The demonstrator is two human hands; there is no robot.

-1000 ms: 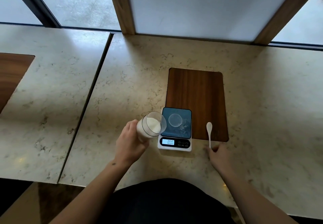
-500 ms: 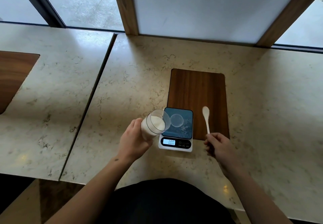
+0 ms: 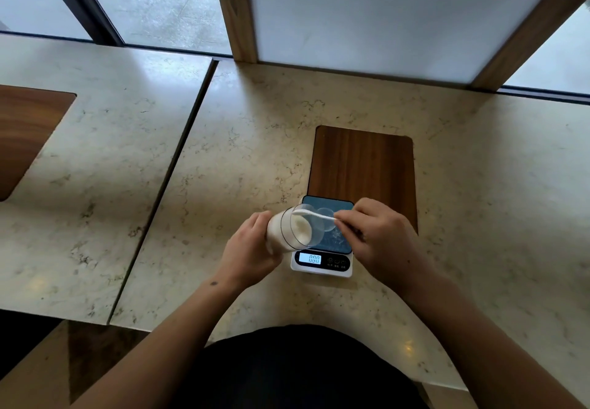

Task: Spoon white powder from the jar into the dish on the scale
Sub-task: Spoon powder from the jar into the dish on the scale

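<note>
Surface: a pale marbled counter [image 3: 255, 140] fills the middle of the frame; a second slab lies at left across a dark seam.
Wood insets: two, one dark panel [image 3: 364, 166] right of centre, one [image 3: 25, 134] cut off at the left edge.
Room: glass panes along the top, split by wooden posts and a dark frame.
Scale: one [image 3: 322, 261], lower centre, its far end over the near end of the centre panel; display reads 000.
Dish: one clear dish [image 3: 327, 220] on the blue platform, partly behind the jar mouth.
Jar: one [image 3: 292, 228], tilted, mouth toward the dish, white powder inside.
Left hand [image 3: 252, 252]: fingers wrapped around the jar's base.
Right hand [image 3: 380, 236]: fingertips pinch the handle of one white spoon [image 3: 314, 214], its bowl at the jar's rim.
</note>
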